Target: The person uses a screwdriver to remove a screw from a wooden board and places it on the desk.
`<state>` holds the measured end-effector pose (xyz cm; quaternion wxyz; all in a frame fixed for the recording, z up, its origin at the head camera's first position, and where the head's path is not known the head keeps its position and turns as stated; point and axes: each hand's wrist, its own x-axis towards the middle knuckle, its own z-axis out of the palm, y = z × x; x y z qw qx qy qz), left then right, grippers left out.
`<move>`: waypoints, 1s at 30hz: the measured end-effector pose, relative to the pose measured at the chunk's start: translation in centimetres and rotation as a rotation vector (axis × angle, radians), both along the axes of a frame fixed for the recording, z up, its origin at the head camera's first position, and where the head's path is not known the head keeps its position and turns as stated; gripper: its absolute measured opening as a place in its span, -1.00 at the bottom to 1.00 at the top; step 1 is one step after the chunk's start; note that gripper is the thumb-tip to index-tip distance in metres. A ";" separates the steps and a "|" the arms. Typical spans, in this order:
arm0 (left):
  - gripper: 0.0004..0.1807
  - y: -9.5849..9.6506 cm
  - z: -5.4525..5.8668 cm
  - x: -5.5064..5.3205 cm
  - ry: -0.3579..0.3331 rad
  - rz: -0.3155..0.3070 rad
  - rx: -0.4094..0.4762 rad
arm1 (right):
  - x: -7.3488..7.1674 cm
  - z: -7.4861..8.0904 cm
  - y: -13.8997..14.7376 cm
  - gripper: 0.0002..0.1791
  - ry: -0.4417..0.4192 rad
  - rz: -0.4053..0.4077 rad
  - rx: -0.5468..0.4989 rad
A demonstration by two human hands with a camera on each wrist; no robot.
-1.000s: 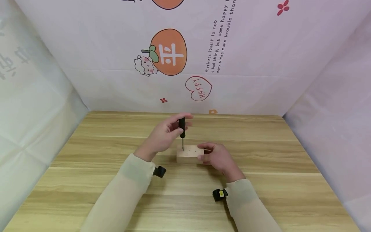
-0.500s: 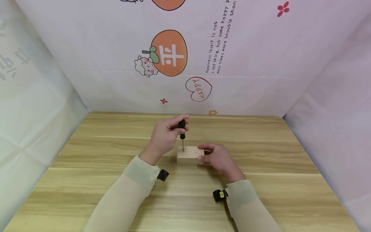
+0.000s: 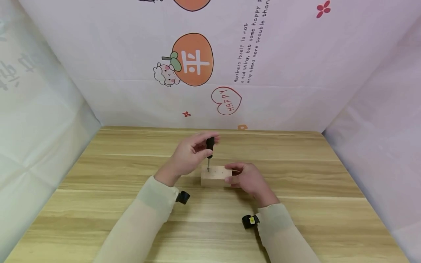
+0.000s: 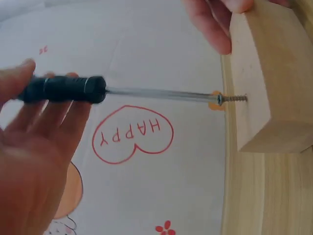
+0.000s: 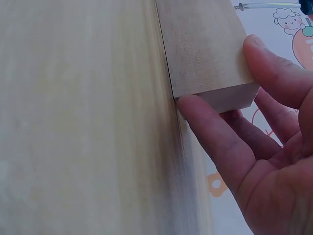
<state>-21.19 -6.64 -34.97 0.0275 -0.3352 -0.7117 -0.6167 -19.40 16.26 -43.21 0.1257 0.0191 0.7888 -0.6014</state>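
Observation:
In the head view my left hand [image 3: 189,153] holds a black-handled screwdriver [image 3: 210,147] between thumb and fingers, its shaft pointing down. The left wrist view shows the screwdriver's tip meeting the head of a screw [image 4: 234,98]. That screw stands in the face of a pale wooden block [image 4: 286,73], with much of its thread exposed. My right hand [image 3: 251,179] grips the right end of the block [image 3: 215,181], which lies on the table. Up close in the right wrist view, the thumb and fingers [image 5: 220,137] of this hand span the block's end.
Small dark marks dot the block's top to the right of the screw. The wood-grain table [image 3: 210,226] is bordered by a printed white cloth [image 3: 279,106] at the back and by white cloths at both sides. A small black camera sits at each wrist.
The left hand moved right with its fingers curled round the handle, then back slightly left as they loosened. The screwdriver's handle leans a little further right. The right hand and block stay put.

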 end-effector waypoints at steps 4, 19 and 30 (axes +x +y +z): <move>-0.51 -0.6 0.2 -1.0 -0.083 -0.159 0.024 | 0.0 0.0 0.0 -0.54 0.000 -0.006 -0.006; -0.55 0.4 -0.3 -0.8 -0.089 0.124 0.089 | -0.1 -0.1 -0.1 -0.57 0.009 -0.016 0.028; -0.55 1.7 -0.3 1.2 -0.032 0.380 0.089 | 0.1 0.0 -0.1 -0.55 0.002 -0.023 0.017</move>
